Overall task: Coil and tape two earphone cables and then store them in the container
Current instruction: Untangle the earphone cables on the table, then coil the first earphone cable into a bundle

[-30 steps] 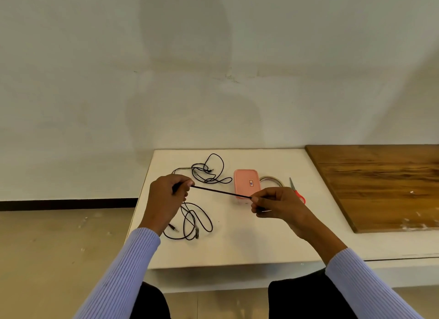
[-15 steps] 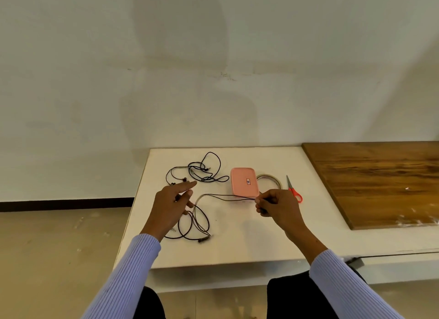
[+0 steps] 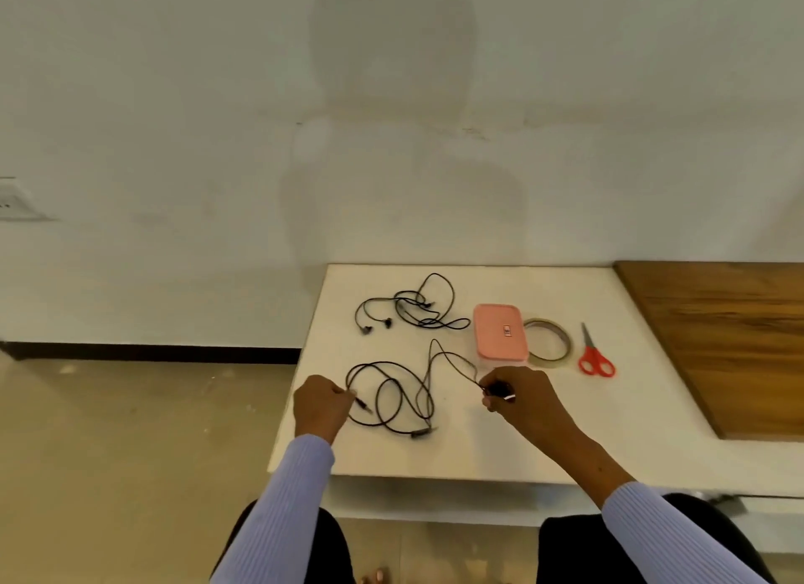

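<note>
Because the near earphone cable lies in loose, overlapping loops between the two hands, the likeliest trouble is a snag: if either hand draws its end away before the crossings are sorted, the loops could cinch into a knot, or the inline piece near the desk's front edge could catch. A sharp pull might also drag slack over the left edge of the desk, which the cable lies near. The second earphone cable sits untouched toward the far left corner, well apart, so tangling with it seems unlikely.

The left hand hovers at the left edge, fingers curled, pinching the cable by its plug end. The right hand is nearer the middle of the desk, fingers bent, pinching the cable's other end just in front of the pink container, whose lid is on. Tape roll and red scissors lie beside the container toward the right. Both forearms reach in from the front edge.
</note>
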